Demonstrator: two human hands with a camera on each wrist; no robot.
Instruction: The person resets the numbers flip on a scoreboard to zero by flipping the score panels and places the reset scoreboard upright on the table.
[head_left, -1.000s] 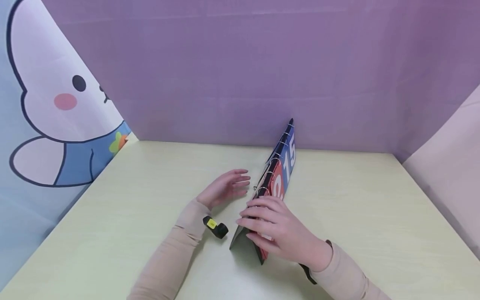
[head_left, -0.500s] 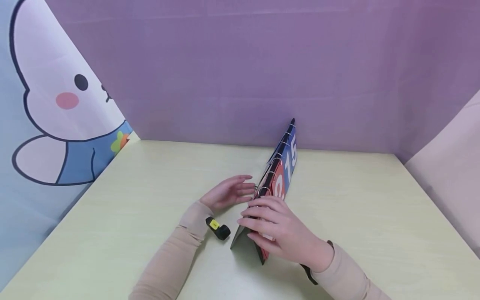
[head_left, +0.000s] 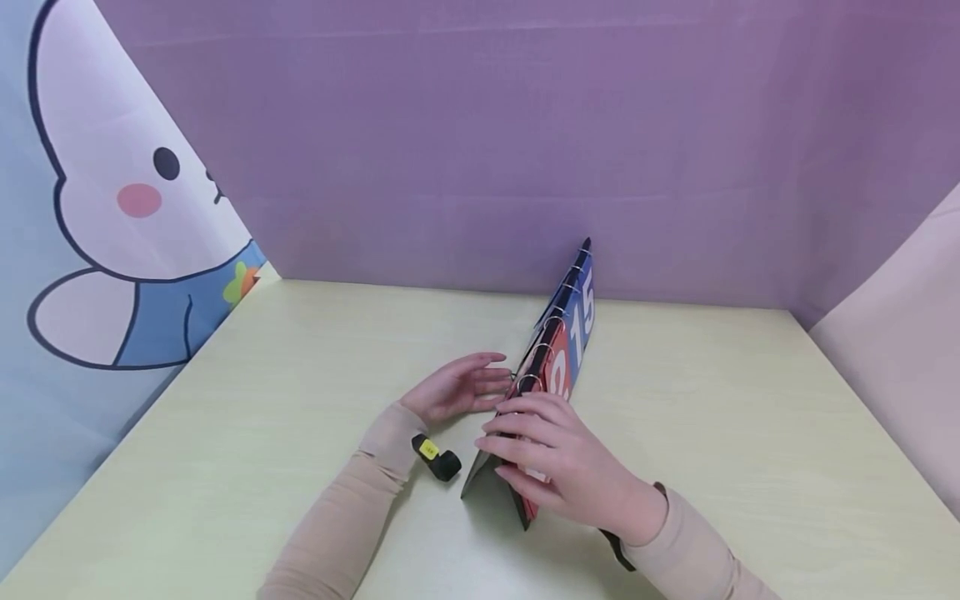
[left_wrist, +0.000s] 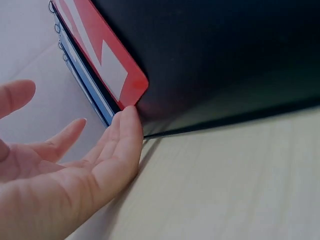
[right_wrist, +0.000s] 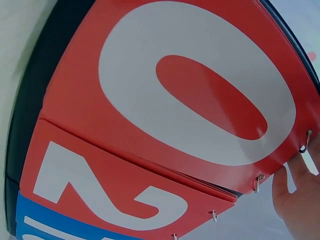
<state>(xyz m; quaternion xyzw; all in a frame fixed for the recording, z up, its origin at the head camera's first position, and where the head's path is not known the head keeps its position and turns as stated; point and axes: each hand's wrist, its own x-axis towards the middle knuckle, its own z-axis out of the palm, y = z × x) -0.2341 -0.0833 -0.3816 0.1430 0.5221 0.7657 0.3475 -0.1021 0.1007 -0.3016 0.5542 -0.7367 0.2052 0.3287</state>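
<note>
A flip scoreboard (head_left: 577, 317) stands tent-like on the table, its ringed top edge running away from me. On its right face, red cards show 0 (right_wrist: 125, 85) and 2 (right_wrist: 110, 185), with blue cards reading 15 beyond. My right hand (head_left: 562, 450) grips the near end of the top edge, its fingers bent over the spine beside the rings. To the left of the board, my left hand (head_left: 457, 387) lies with fingers extended. In the left wrist view, its fingertips meet the lower corner of a red card (left_wrist: 120, 70) hanging against the black back panel (left_wrist: 210, 60).
The pale table (head_left: 735, 433) extends on both sides of the scoreboard. Behind it rises a purple cloth backdrop (head_left: 480, 142), and a cartoon-printed sheet (head_left: 90, 250) hangs at the left. A black wrist camera (head_left: 438, 460) sits at my left cuff.
My left hand has moved slightly right and nearer to me, bringing its fingertips to the scoreboard's left side. My right hand keeps its place on the top edge.
</note>
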